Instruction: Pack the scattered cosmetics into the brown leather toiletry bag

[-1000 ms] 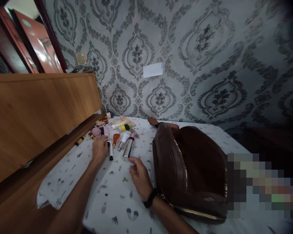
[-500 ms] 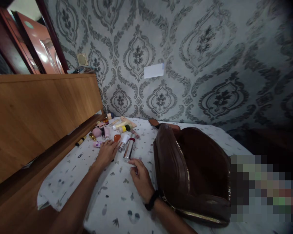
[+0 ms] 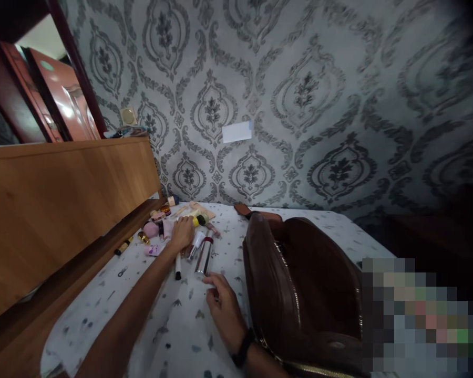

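Observation:
My left hand [image 3: 183, 232] is over the group of cosmetics, next to a yellow-banded tube [image 3: 196, 221]; its fingertips are hidden from view. My right hand [image 3: 223, 304] rests on the cloth with its index finger at the lower end of a silver cylinder [image 3: 205, 256]; the fingers are partly curled and apart. A white tube with a silver cap [image 3: 195, 245] lies between the hands, beside a brush [image 3: 178, 266]. Left of my left hand are a pink sponge [image 3: 150, 229], a gold item [image 3: 143, 238] and a purple-white tube [image 3: 152, 250].
A brown bag [image 3: 271, 283] stands unzipped on the right of the patterned white cloth [image 3: 189, 320]. A wooden board [image 3: 71, 194] runs along the left, with a black and gold tube [image 3: 123, 245] near it. The papered wall [image 3: 260, 105] is behind.
My left hand has moved forward over the cosmetics, and the brush it covered now shows. The right hand stays by the silver cylinder. The whole view has shifted slightly.

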The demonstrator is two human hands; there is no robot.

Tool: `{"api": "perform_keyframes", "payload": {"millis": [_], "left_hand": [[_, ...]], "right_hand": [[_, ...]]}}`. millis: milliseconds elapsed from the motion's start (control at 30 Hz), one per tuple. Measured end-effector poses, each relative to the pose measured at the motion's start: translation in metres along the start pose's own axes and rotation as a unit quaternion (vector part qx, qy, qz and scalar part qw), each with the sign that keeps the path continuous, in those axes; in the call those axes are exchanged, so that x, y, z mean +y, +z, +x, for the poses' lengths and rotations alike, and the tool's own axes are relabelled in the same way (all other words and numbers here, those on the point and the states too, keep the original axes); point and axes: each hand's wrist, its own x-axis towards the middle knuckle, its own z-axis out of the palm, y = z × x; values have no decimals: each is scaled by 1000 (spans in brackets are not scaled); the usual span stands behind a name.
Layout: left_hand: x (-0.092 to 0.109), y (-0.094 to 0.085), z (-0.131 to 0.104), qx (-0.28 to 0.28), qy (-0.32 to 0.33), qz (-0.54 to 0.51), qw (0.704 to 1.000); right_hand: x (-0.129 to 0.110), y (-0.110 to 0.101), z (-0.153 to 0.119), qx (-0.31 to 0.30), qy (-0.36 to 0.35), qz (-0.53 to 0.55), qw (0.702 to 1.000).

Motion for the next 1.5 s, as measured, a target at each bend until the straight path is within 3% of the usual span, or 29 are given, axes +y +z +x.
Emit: {"api": "perform_keyframes", "payload": {"millis": [200,500,833,1033,1300,1500], "left_hand": [[0,21,32,-33,-15,11,999],[-42,16,69,-64,-56,7,996],[-65,31,84,-98,-86,12,991],[-66,23,71,-124,-76,8,989],[-59,12,35,-53,-89,41,994],[-63,8,31,-14,-105,31,994]], "right_hand": [[2,1,-2,11,4,0,1000],[1,2,-5,26,9,2,1000],[-4,-2,-5,11,32,-8,999],[-3,0,-4,-2,49,-2,999],[-3,-1,-4,2,33,-1,999],[-1,1,-4,1,31,-4,1000]]}}
